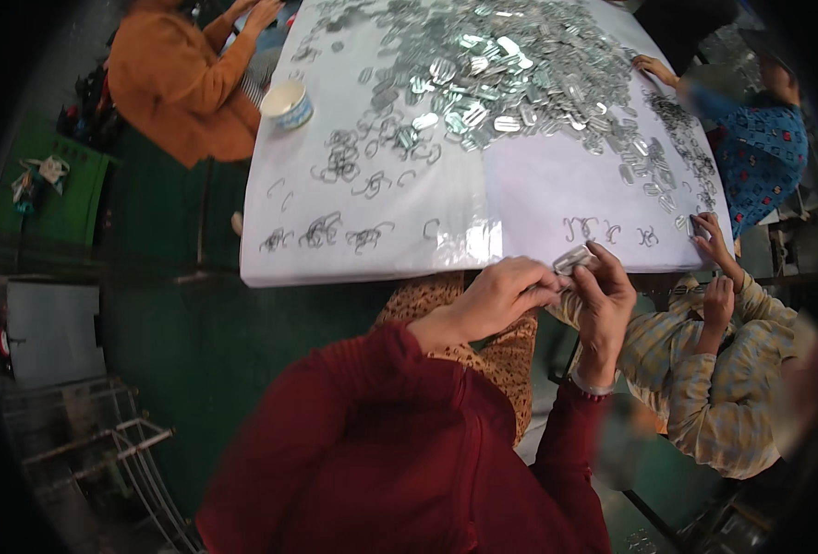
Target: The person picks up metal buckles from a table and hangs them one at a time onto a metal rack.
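At the table's near edge, my right hand (pixel 605 305) pinches a small shiny slotted metal buckle plate (pixel 572 259) between thumb and fingers. My left hand (pixel 506 294) meets it from the side, fingertips pressed together at the plate's lower end. Whatever those fingertips hold is too small to make out. Just beyond my hands lie a few thin bent dark wire hooks (pixel 580 229) on the white table (pixel 547 185). Another single hook (pixel 431 228) rests farther left.
A large heap of slotted metal plates (pixel 510 69) covers the far middle. Clusters of wire hooks (pixel 321 231) lie at left, near a paper tub (pixel 287 104). Co-workers sit around: orange top (pixel 173 78), blue patterned top (pixel 760 152), checked shirt (pixel 718 388) close at my right.
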Motion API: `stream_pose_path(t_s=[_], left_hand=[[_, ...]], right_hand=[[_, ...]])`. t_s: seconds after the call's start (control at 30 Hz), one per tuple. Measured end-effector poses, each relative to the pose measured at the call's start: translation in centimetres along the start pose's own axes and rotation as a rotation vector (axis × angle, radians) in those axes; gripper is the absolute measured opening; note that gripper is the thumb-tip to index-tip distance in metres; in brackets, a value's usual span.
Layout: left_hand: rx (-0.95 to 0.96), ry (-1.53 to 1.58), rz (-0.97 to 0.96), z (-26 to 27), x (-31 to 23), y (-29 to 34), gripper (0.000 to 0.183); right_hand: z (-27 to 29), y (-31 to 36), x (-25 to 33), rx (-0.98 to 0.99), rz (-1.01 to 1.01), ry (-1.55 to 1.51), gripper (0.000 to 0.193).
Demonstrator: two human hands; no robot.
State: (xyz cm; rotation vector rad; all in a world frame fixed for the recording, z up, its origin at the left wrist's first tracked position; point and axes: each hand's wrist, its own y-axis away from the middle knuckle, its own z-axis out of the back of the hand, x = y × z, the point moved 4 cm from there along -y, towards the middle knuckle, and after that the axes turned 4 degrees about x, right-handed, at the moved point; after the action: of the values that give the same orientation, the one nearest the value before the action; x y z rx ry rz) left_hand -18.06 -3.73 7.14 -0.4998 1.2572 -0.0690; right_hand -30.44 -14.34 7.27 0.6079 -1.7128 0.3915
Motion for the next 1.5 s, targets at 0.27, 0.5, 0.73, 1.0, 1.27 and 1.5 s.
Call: stream_pose_path(t_s=[0.27, 0.5, 0.73, 1.0, 1.27, 1.5], left_hand=[[-0.019, -0.131, 0.001, 0.5, -0.6, 0.0, 0.014], [-0.024, -0.037, 0.065, 1.8, 0.6, 0.8, 0.019], [-0.302, -0.801, 0.206, 15.4, 10.7, -1.6, 0.018], [-0.157, -1.019, 0.266, 17.9, 14.1, -2.3, 0.007], [-0.155, -0.217, 0.096, 7.0, 2.4, -2.1, 0.012], [0.042, 0.091, 0.144, 2.5, -3.0, 0.1, 0.014]], right_hand=[[-2.0, 3.6, 2.8, -0.124, 0.278, 0.481, 0.028], [-2.7, 3.3, 2.3, -0.143, 0.267, 0.221, 0.023], [-2.7, 3.2, 1.7, -0.105, 0.179, 0.182, 0.023], [-2.1, 3.6, 1.3, -0.075, 0.077, 0.155, 0.022], [-1.7, 4.2, -0.1, -0.047, 0.066, 0.255, 0.020], [-2.4, 4.5, 0.3, -0.072, 0.084, 0.203, 0.020]])
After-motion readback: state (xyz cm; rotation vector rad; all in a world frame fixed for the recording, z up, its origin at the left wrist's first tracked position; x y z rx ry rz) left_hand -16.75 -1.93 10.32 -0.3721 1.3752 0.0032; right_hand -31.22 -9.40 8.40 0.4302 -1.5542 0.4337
